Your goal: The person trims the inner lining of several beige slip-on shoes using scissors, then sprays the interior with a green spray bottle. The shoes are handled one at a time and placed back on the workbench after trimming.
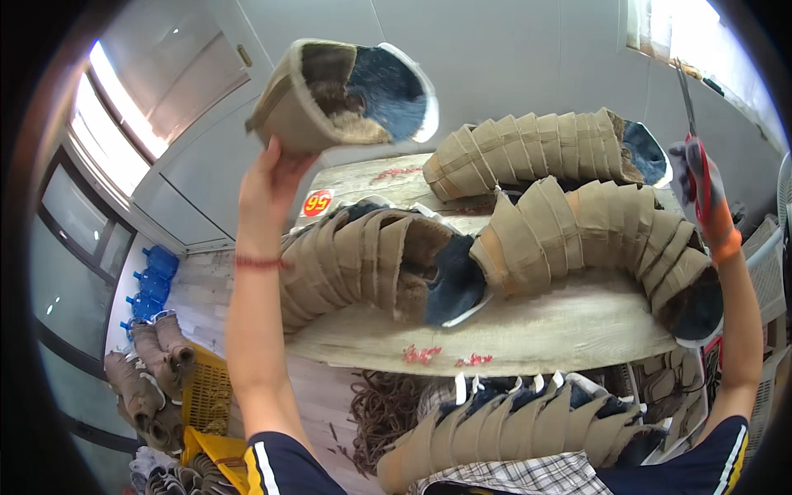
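Observation:
My left hand (274, 186), with a red cord at its wrist, is closed on the lower edge of a brown shoe upper (285, 103). The upper is held up above the table's far left, its fleecy tan and dark blue lining showing and a white strip along one rim. In my right hand (716, 198), which wears a grey and orange glove, is a pair of scissors (700, 175) with red handles, blades pointing up. Nested rows of like uppers lie on the table: a left row (355, 264), a far row (528, 148) and a right row (577, 227).
The pale wooden table (544, 330) carries red thread scraps (422, 355) and a round red sticker (318, 203). Another row of uppers (495, 425) lies close to me, beside brown cords (384, 417). At left are a yellow crate (208, 392), stacked boot pieces (136, 388) and blue bottles (153, 280).

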A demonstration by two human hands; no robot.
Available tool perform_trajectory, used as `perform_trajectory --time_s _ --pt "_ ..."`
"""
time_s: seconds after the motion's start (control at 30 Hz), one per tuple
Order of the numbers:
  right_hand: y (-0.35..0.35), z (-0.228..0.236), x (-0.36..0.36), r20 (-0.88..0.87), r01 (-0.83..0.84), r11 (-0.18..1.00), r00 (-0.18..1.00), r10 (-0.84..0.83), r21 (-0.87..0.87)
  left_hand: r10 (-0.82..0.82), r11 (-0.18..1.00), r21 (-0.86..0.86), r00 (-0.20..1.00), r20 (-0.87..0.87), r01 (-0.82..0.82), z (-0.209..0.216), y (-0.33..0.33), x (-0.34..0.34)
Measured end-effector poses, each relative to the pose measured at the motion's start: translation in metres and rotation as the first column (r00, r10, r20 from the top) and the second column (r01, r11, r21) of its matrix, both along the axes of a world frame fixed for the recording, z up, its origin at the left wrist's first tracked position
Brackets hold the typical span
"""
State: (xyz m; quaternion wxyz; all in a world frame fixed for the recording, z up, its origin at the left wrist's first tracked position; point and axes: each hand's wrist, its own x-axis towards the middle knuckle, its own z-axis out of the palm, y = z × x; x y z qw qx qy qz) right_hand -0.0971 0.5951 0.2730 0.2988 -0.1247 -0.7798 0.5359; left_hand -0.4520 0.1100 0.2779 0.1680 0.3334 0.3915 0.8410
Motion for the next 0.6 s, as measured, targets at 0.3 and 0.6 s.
perform_trajectory --time_s 0.3,0.6 --pt "-0.225 0.025 0.131 0.25 -0.226 0.746 0.965 0.082 0.626 0.037 0.998 0.018 0.745 0.667 -0.065 -0.118 -0.082 0.298" --pt "-0.283 -0.009 0.132 0.451 -0.427 0.387 0.892 0.032 0.817 0.019 0.997 0.024 0.536 0.844 -0.072 -0.18 -0.11 0.403"
